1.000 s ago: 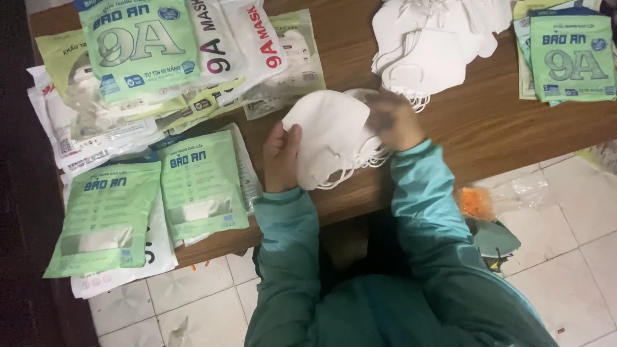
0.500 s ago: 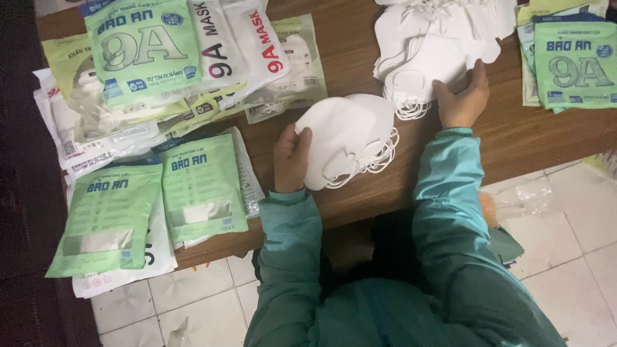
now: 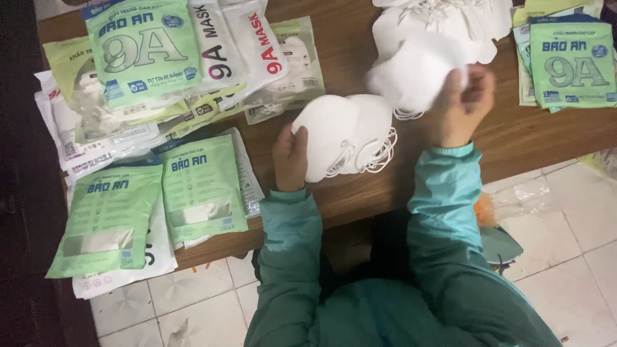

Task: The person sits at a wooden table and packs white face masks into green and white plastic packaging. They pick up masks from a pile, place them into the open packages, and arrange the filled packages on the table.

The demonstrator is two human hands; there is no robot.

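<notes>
While the left hand [image 3: 290,156] rests against the near edge of a stack of white masks [image 3: 344,132], fingers curled around its rim, we record the right hand [image 3: 464,103] raised just beside it, closed on a single white mask [image 3: 414,74] that appears motion-blurred. The stack sits on the brown wooden surface [image 3: 360,193], its elastic loops spilling out toward the right side. Behind the single mask lies a loose pile of white masks [image 3: 443,22] at the far edge (its full extent is cut off by the frame). To the left of the stack we note green packets [image 3: 154,205] lying flat and overhanging the near edge of the surface, with further green and white packets [image 3: 173,58] heaped behind them. Another green packet [image 3: 572,64] lies at the far right. Both forearms wear teal sleeves [image 3: 443,193]. Pale floor tiles [image 3: 565,257] show below the surface.
</notes>
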